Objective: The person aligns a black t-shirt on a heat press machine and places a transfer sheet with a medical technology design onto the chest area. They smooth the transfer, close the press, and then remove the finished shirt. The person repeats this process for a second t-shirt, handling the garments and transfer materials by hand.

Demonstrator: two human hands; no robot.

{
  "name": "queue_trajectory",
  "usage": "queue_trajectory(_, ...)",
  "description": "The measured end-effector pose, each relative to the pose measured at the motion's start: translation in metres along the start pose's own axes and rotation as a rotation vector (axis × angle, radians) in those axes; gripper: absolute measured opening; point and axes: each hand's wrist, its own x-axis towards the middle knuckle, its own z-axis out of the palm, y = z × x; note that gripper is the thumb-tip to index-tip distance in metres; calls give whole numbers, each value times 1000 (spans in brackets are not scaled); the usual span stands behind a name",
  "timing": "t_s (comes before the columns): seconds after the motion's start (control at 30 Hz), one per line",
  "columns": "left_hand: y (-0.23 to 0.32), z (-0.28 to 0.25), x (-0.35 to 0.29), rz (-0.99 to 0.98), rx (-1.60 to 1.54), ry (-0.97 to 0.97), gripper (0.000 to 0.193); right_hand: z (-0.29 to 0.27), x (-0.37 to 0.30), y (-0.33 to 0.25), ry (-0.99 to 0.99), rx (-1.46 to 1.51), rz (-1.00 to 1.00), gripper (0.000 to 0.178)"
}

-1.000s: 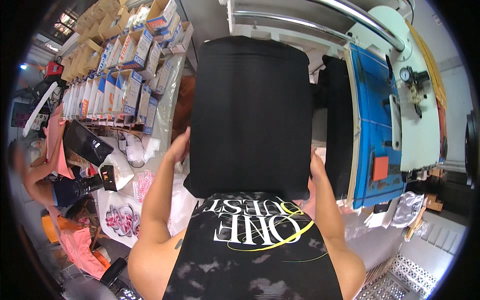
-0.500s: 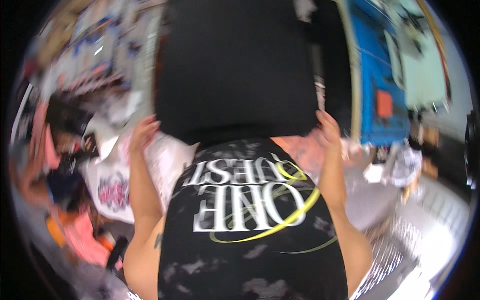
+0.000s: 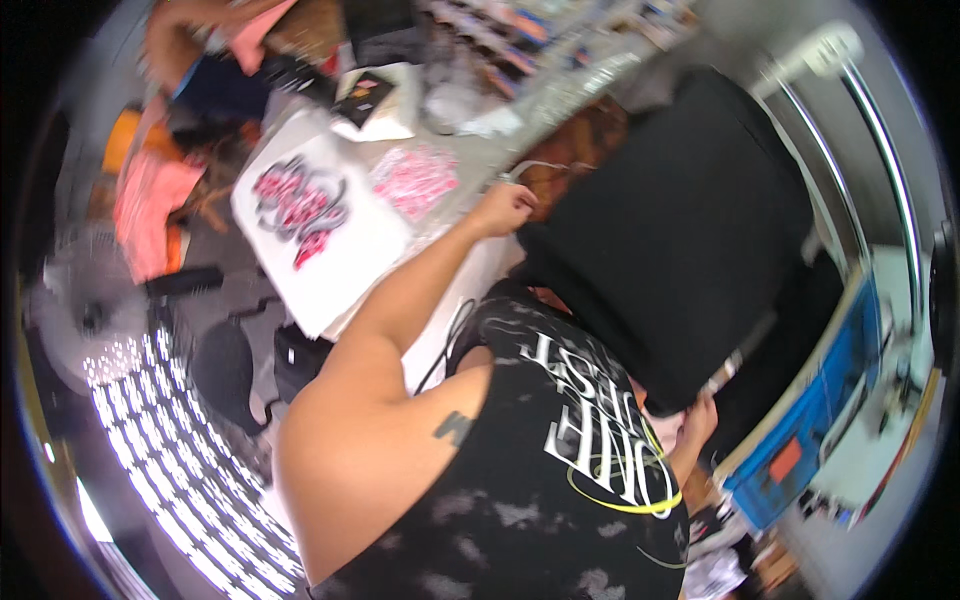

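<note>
Left hand (image 3: pixel 503 210) is curling left of the black cloth (image 3: pixel 680 240), right hand (image 3: pixel 698 422) nearside, grips unclear; they're seemingly adjusting it, next needing evenness!

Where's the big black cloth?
Head view: the big black cloth sits right of centre, its near edge between the left hand and right hand.

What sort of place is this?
Probably a garment-printing workshop: black cloth spread out, a blue panel beside it, and a white sheet bearing a pink-and-grey print.
</note>
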Motion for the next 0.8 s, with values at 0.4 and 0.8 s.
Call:
queue_trajectory(0.4, -150, -109, -159, -619, 842, 736, 68, 98, -8, -147, 168, -671, -999, 25)
queue_trajectory(0.8, -167, -162, -183, -550, 359, 1318, 30, 178, -52, -153, 11, -894, -1200, 28)
